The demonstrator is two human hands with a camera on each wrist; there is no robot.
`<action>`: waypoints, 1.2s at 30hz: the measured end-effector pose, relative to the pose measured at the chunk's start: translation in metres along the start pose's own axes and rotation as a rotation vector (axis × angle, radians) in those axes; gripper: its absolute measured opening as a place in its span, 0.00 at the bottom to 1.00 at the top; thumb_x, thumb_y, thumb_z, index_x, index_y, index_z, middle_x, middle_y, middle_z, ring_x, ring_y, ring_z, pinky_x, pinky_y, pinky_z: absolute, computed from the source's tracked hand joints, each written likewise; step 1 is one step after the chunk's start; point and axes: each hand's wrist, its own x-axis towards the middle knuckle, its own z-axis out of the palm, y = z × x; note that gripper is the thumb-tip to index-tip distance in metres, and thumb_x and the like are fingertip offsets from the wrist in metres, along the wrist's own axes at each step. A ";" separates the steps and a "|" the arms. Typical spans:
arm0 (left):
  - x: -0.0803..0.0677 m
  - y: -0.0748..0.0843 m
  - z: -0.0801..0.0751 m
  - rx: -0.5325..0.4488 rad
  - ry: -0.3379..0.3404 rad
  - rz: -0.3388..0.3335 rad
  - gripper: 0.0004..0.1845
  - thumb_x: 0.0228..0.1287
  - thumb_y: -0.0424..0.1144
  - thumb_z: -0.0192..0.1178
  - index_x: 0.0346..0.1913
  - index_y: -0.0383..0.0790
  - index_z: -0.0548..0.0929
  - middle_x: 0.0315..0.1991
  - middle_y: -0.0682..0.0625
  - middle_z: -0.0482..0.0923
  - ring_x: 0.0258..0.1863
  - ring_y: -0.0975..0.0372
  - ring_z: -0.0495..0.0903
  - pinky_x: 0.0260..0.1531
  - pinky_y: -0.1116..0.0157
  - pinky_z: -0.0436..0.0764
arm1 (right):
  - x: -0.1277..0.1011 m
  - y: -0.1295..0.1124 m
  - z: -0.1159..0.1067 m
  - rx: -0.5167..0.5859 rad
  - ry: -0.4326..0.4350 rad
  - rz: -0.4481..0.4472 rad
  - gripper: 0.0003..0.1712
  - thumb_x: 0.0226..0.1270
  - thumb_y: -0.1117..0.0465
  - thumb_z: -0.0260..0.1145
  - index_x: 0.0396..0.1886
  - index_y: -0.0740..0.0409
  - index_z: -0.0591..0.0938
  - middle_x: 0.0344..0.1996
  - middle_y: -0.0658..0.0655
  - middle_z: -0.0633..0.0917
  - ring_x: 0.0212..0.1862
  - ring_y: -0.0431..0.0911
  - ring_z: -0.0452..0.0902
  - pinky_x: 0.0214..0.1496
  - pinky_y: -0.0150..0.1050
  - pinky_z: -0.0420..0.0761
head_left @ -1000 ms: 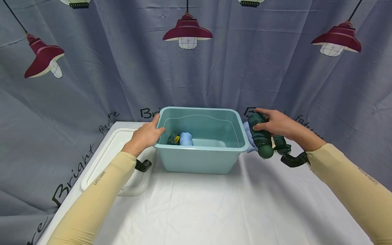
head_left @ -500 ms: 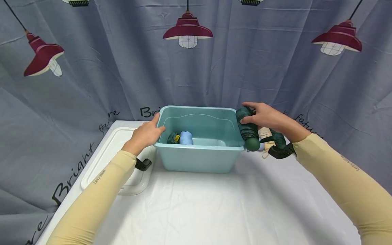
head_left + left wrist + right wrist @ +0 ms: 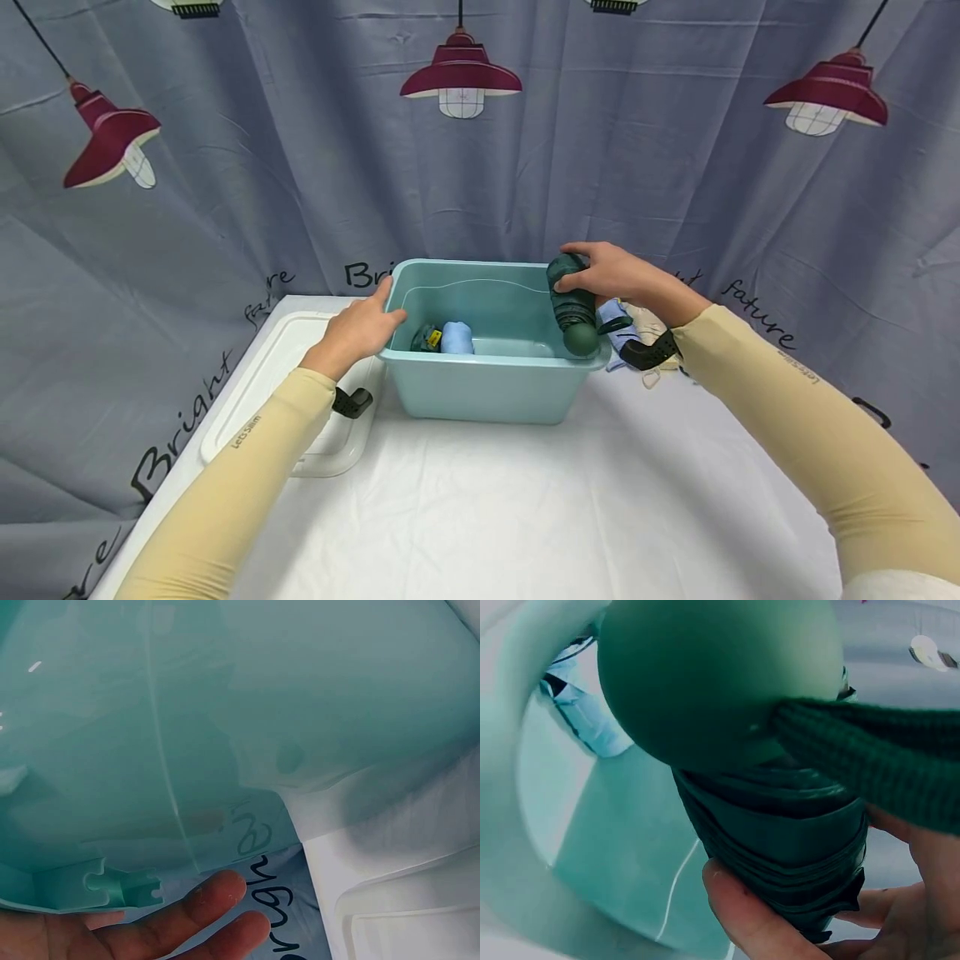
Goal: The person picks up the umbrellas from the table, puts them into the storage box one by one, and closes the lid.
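White cloth covers the bench (image 3: 480, 500) in front of me, creased and bare up to the pale teal tub (image 3: 491, 392) that stands near its far edge. Left of the tub a clear plastic lid (image 3: 258, 392) lies flat on the cloth.

My left hand (image 3: 358, 329) rests against the tub's left end, fingers (image 3: 217, 896) straight and relaxed along the wall just under the rim, holding nothing. The left wrist view shows the translucent teal wall filling the frame with my fingertips lying beneath its moulded lip.

My right hand (image 3: 611, 275) grips a folded dark green umbrella (image 3: 572, 307) from above, fingers and thumb curled round its pleated canopy. It hangs over the tub's right rim, tilted with its rounded, ball-like handle end lowest, level with the rim and just inside it. A knitted green wrist strap (image 3: 870, 761) runs from the handle across the right wrist view, and the fabric shows tight ridged folds below the smooth knob.

Down in the tub's left corner lie a light blue roll (image 3: 456, 338) and a dark green bundle with a yellow tag (image 3: 427, 339), touching each other. Beyond the right rim some light blue cloth (image 3: 618, 325) lies on the bench. Behind everything hangs a grey curtain (image 3: 300, 167) printed with red lamps.
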 end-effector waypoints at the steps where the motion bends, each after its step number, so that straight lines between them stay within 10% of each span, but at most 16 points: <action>1: 0.000 0.000 0.000 -0.001 0.001 -0.001 0.42 0.73 0.57 0.41 0.83 0.50 0.38 0.73 0.34 0.65 0.59 0.42 0.78 0.53 0.42 0.74 | 0.003 -0.001 0.001 0.000 0.003 0.005 0.48 0.68 0.52 0.67 0.82 0.52 0.53 0.68 0.69 0.68 0.59 0.58 0.76 0.46 0.45 0.85; 36: 0.000 0.001 0.001 0.012 0.009 -0.025 0.41 0.73 0.58 0.41 0.83 0.55 0.38 0.69 0.35 0.71 0.50 0.45 0.81 0.44 0.46 0.76 | 0.083 -0.032 0.042 -0.100 -0.284 0.084 0.46 0.69 0.54 0.66 0.80 0.58 0.57 0.65 0.67 0.70 0.45 0.51 0.82 0.42 0.43 0.86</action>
